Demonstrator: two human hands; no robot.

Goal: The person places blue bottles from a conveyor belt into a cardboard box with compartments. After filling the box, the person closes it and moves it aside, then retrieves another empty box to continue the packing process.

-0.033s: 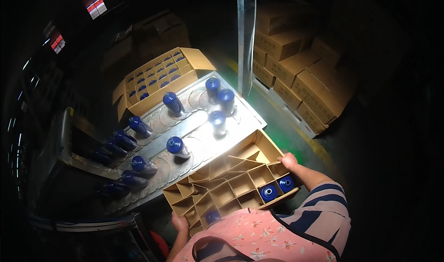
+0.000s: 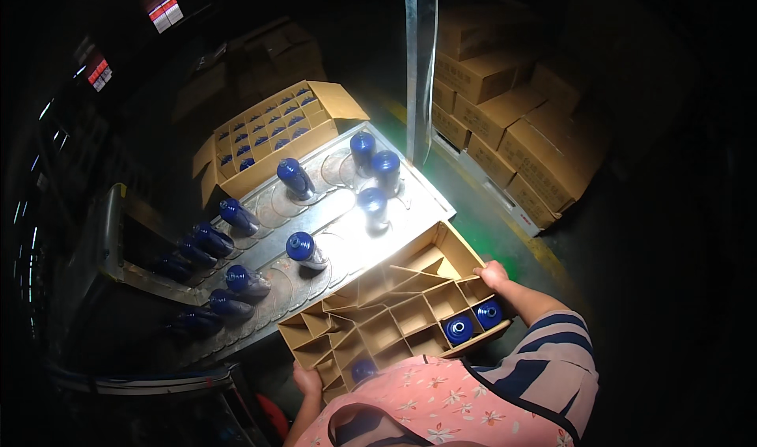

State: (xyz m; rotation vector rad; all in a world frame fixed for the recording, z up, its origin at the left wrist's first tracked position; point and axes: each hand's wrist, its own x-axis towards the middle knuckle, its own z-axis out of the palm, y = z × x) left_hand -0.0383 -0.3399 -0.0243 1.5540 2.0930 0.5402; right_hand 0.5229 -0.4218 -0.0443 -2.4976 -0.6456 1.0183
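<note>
Two hands grip opposite ends of an open, divided carton [image 2: 412, 317] with blue bottles [image 2: 458, 330] in its compartments, the left hand [image 2: 307, 380] low with fingers partly hidden, the right hand [image 2: 493, 275] with fingers curled at the rim. Just beyond, a brightly lit metal conveyor [image 2: 327, 216] bears two rows of blue-topped bottles [image 2: 300, 246], a filled carton [image 2: 254, 177] beside its far edge. Farther back in the dark room, stacked cartons [image 2: 544, 143] show dark printing too small to read, near a yellow floor line [image 2: 548, 259].

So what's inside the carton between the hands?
Cardboard dividers and three visible blue bottles, two near the right hand; the pink garment hides part of the near side.
</note>
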